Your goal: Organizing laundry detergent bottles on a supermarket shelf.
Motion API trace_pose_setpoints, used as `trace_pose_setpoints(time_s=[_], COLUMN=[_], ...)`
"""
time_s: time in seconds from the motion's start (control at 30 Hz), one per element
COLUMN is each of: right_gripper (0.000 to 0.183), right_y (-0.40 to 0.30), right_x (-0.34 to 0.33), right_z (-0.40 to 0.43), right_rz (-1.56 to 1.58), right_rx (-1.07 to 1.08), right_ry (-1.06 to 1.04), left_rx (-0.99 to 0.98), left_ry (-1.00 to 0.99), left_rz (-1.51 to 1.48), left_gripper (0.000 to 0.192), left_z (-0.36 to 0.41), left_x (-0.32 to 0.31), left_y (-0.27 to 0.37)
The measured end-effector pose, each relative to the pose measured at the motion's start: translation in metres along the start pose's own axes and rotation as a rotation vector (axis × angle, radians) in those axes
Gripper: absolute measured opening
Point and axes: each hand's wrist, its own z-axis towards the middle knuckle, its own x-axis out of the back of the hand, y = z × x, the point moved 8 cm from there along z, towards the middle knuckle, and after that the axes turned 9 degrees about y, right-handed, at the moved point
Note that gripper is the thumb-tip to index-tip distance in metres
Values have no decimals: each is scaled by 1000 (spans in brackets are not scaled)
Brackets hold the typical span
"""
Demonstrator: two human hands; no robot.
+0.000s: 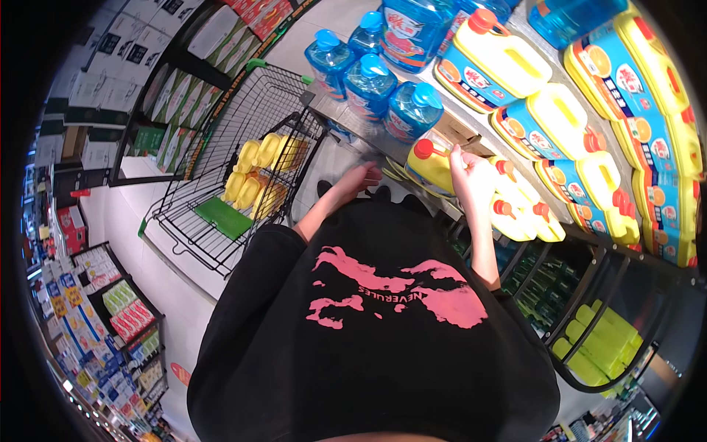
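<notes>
My right hand (473, 175) is at the handle side of a yellow jug (433, 169) with a red cap, and its fingers close around the handle. The jug tilts at the front edge of the shelf. Beside that hand, more yellow jugs (511, 215) with red caps stand close together. My left hand (360, 180) hangs in front of my body, fingers loosely curled and slightly blurred, with nothing seen in it. It is nearest to the shelf edge, below the blue pump bottles (369, 88).
A wire shopping cart (221, 127) with several yellow jugs (259, 171) and a green flap (223, 217) stands to my left. Yellow jugs with blue labels (538, 124) fill the shelf on the right. Yellow-green bottles (596, 342) sit in a black rack. Stocked shelves (182, 105) line the far left.
</notes>
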Motion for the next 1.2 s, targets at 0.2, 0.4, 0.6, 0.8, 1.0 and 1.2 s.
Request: trace_pose_setpoints(time_s=[0.2,0.4,0.6,0.8,1.0,1.2], right_gripper=[46,40,36,39,45,52], right_y=[-69,-150,-245,-335,-424,-474], right_x=[-12,-66,-132,-220,-322,-447], right_z=[-10,-27,-49,-65,-106,-174], right_rz=[142,269,320,205,71,-20], right_rx=[173,343,583,680,853,1091], right_ry=[-152,-366,-530,-707,-962,-1192], left_rx=[125,-39,-123,-195,-368,-458], left_ry=[-89,147,356,473,365,487], left_rz=[-488,-706,-900,-1170,-1539,-1885], left_gripper=[64,77,79,83,91,84], left_z=[-28,-72,-79,-92,-63,-38], left_x=[0,62,160,244,346,450], left_y=[6,30,12,13,2,-32])
